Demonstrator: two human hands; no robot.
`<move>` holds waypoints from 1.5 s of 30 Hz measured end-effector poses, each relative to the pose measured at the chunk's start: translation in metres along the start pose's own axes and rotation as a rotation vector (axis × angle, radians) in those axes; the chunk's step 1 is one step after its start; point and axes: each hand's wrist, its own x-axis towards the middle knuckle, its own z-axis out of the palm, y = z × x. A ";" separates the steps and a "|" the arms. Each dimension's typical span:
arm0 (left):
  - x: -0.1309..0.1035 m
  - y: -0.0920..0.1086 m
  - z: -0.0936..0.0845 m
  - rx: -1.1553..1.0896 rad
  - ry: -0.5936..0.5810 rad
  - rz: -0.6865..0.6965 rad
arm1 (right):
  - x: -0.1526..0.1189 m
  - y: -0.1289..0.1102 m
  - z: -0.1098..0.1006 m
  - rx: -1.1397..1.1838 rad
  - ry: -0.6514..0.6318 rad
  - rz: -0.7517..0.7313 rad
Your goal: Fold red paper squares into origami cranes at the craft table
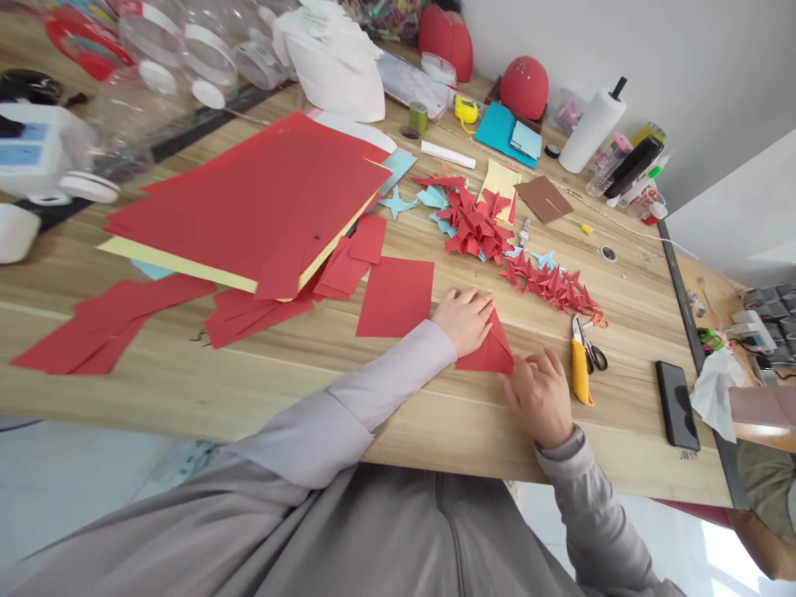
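A folded piece of red paper [487,355] lies on the wooden table near its front edge, with a crease running to its right corner. My left hand [465,320] rests flat on the upper left part of this paper, fingers stretched out and covering some of it. At the paper's right corner, my right hand [540,395] has its fingers curled, thumb and forefinger at the tip. Just left of my left hand is a flat red paper square [398,297]. A yellow-handled cutter knife [581,373] and scissors [597,357] lie to the right of my right hand.
Folded red paper stars [476,224] are heaped beyond my hands, with more red stars [550,282] beside them. A large red paper stack [254,199] and red strips [105,323] fill the left. A black phone [677,405] lies right. Another person's arm [762,406] shows at far right.
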 end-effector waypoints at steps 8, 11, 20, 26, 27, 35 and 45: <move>-0.002 -0.003 0.004 -0.086 0.054 -0.054 | 0.042 0.008 0.031 0.114 -0.075 0.013; -0.003 -0.003 0.003 -0.100 0.066 -0.053 | 0.042 0.007 0.038 0.119 -0.101 0.028; -0.001 -0.002 -0.002 -0.084 0.019 -0.066 | 0.055 0.010 0.041 0.107 -0.149 0.006; 0.001 -0.001 -0.009 -0.090 -0.020 -0.083 | 0.077 0.017 0.047 0.107 -0.115 -0.026; 0.001 -0.001 -0.010 -0.095 -0.022 -0.082 | 0.082 0.017 0.048 0.107 -0.111 -0.029; 0.000 -0.002 -0.009 -0.106 -0.028 -0.099 | 0.091 0.020 0.049 0.120 -0.117 -0.017; 0.002 -0.001 -0.010 -0.107 -0.038 -0.113 | 0.073 0.018 0.049 0.137 -0.091 -0.011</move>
